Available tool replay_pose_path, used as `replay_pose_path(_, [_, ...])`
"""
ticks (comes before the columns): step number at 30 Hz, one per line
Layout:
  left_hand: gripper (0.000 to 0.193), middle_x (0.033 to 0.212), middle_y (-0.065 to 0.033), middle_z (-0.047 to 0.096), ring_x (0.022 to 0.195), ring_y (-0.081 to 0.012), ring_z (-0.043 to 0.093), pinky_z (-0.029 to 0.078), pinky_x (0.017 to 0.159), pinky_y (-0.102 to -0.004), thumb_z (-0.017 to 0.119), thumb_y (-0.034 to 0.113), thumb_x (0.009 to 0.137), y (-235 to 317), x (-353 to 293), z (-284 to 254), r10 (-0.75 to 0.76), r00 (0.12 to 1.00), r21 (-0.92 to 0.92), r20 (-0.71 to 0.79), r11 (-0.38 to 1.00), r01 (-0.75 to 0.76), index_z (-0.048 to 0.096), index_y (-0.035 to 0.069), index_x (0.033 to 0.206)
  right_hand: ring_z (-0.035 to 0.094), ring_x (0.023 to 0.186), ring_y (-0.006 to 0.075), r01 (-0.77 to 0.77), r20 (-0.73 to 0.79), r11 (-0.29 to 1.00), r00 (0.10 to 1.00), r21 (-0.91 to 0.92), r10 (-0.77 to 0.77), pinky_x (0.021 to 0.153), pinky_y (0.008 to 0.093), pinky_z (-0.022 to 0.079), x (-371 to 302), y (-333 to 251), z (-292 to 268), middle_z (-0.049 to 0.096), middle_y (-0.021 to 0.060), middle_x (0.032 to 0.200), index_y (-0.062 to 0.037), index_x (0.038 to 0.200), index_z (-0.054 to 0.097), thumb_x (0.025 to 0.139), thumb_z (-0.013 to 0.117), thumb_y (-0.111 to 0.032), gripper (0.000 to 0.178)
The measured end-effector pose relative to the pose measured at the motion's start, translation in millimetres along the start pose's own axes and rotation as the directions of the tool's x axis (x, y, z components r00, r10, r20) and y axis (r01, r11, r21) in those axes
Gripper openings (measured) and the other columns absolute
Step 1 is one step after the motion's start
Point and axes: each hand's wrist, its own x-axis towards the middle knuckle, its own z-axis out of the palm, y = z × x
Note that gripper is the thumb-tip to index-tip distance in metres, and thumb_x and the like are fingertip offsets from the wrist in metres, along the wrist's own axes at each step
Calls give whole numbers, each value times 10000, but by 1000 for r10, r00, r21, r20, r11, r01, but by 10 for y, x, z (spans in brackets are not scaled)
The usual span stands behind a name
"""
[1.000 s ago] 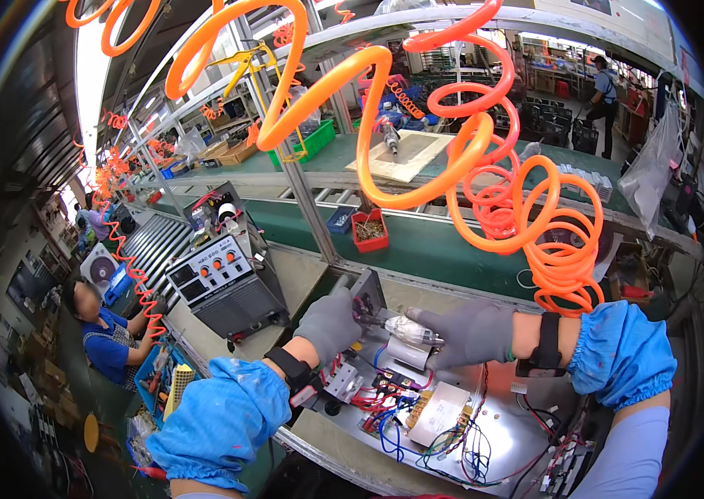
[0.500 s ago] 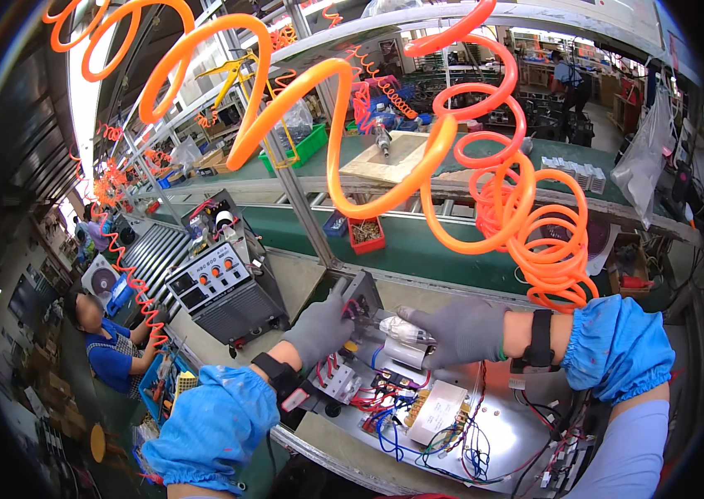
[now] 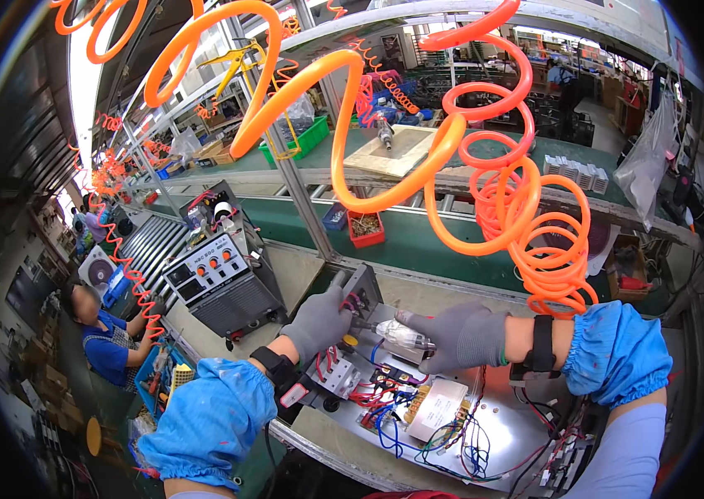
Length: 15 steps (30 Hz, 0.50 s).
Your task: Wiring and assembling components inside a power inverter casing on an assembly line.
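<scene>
Tool (image 3: pixel 402 336) with a see-through, whitish body lies in the right hand (image 3: pixel 460 336), whose gloved fingers wrap it, nose pointing to about ten o'clock. The left hand (image 3: pixel 318 324), also gloved, rests against an upright dark panel (image 3: pixel 365 284) by that nose; its fingertips are hidden, so whether it grips cannot be told. The two hands stand apart, the tool between them. From the tool, a labelled block (image 3: pixel 437 409) sits at five o'clock on a shiny metal tray (image 3: pixel 506 428), red and blue wires beside it. From the left hand, a boxy machine (image 3: pixel 220 274) with orange knobs stands at ten o'clock, a red bin (image 3: pixel 366 229) at one, and a seated co-worker (image 3: pixel 109 345) at nine.
</scene>
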Motion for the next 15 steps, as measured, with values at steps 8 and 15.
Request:
replay_pose_path(8, [274,789,-280,620,805,-465,615,481,725,-491,555,245,858,-19,19,5,2,1000,-21,-3,1000,-2,513,-18,920,659,718,370,31,-20,999,999,-26,-31,632,449,503,41,8,63,673,180,798,-140,1503,232,781,605,-443,868])
replay_pose_path(15, [288,800,-273,622,819,-457,617,480,739,-493,550,257,861,-44,9,8,-13,1000,-47,25,999,15,511,-20,927,653,708,373,11,-21,1000,1000,15,-11,629,451,501,31,-7,65,665,191,783,-139,1510,203,767,624,-443,906])
